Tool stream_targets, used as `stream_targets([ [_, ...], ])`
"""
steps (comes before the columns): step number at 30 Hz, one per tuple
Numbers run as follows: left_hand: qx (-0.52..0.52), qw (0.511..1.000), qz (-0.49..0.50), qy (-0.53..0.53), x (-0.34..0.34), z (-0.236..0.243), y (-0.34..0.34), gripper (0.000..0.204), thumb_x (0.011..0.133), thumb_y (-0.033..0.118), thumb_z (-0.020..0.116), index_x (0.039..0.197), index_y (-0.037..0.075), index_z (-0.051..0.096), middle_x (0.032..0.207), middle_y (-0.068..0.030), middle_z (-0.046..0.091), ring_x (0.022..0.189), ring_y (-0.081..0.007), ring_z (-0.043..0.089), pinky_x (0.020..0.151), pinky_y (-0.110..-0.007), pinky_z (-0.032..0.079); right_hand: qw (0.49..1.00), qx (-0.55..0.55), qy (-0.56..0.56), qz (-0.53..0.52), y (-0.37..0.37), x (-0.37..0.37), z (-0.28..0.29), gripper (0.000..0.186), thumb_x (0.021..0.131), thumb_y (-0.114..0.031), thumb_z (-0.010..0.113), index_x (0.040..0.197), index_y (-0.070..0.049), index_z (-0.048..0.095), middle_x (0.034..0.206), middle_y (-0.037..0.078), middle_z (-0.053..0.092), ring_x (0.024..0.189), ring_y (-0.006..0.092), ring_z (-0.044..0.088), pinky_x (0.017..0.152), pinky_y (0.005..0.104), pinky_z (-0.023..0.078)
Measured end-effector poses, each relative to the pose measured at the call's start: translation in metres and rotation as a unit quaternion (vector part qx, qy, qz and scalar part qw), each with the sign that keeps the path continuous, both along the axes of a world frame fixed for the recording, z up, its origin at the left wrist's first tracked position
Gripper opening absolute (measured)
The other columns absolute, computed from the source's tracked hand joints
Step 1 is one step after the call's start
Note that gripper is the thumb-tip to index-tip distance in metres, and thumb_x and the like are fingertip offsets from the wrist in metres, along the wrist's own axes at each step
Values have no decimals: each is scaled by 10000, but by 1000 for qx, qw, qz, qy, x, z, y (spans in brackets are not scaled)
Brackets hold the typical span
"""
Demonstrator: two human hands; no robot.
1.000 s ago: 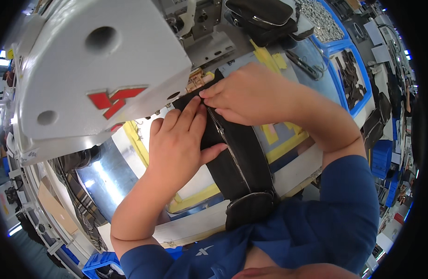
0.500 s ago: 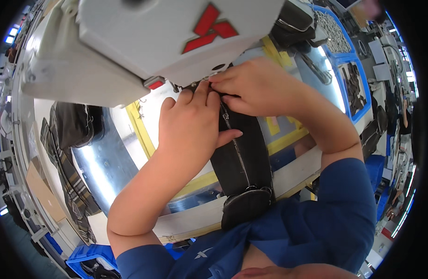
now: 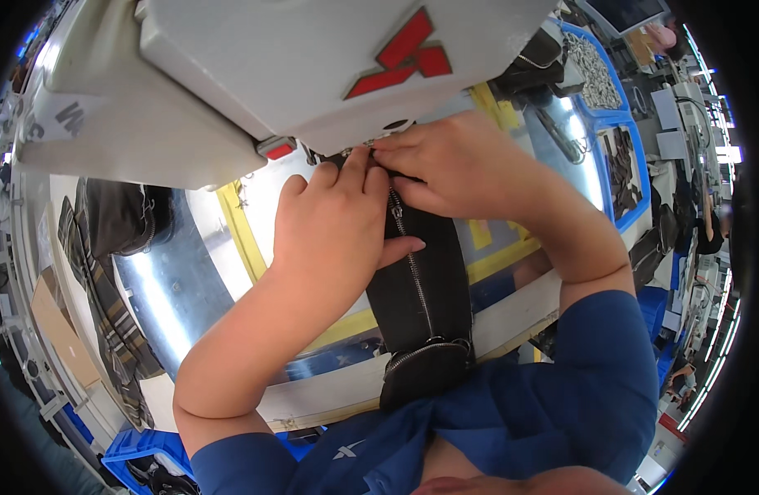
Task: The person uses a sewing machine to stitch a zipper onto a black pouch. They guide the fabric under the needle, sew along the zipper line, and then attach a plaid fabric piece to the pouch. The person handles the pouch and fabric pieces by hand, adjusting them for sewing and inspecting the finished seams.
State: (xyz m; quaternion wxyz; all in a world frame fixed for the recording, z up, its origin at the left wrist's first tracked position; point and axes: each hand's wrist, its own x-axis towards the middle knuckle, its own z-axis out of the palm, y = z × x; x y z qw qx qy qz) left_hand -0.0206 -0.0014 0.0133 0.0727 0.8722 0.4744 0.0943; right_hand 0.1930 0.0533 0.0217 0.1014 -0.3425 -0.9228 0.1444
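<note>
A long black zippered fabric piece lies under the head of a white sewing machine and runs back toward my body. Its metal zipper runs lengthwise, with the slider near my fingers. On the fabric's left side rests my left hand, palm down, its thumb stretched across the zipper and its fingertips near the stitching area. My right hand grips the fabric at its far right side, fingers close together beside the left fingertips. The machine's head hides the needle. A pouch-like end with a curved zipper hangs at the table edge.
Dark fabric and plaid cloth lie at the left. Farther right are a dark bag piece, a blue tray of small metal parts and a blue tray of dark strips. A blue crate stands lower left.
The view has shifted slightly, so the machine appears a little farther right and the hands a little left. Both hands keep nearly the same pose on the fabric.
</note>
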Motion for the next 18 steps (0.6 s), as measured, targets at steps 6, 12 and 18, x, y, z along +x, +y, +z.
stream_targets([
  [6, 0, 1000, 1, 4, 2, 1, -1, 750, 687, 580, 900, 1143, 26, 681, 1449, -154, 671, 995, -294, 707, 829, -416, 537, 999, 35, -9, 17, 3, 2, -7, 255, 901, -216, 653, 1023, -34, 783, 1003, 58, 775, 859, 278, 751, 705, 427, 605],
  [12, -12, 1000, 0, 12, 3, 3, -2, 785, 690, 586, 896, 1180, 13, 679, 1450, -157, 669, 1026, -294, 704, 841, -417, 534, 997, 61, 36, 16, 0, 3, -10, 196, 894, -206, 670, 945, -39, 759, 975, 56, 756, 834, 280, 745, 682, 431, 598],
  [18, -30, 999, 4, 24, 5, 8, -1, 821, 682, 586, 900, 1217, 4, 681, 1431, -159, 680, 1059, -298, 709, 854, -416, 534, 998, 52, 19, 9, -1, 3, -11, 212, 892, -201, 674, 981, -32, 766, 994, 51, 756, 837, 281, 750, 678, 428, 601],
])
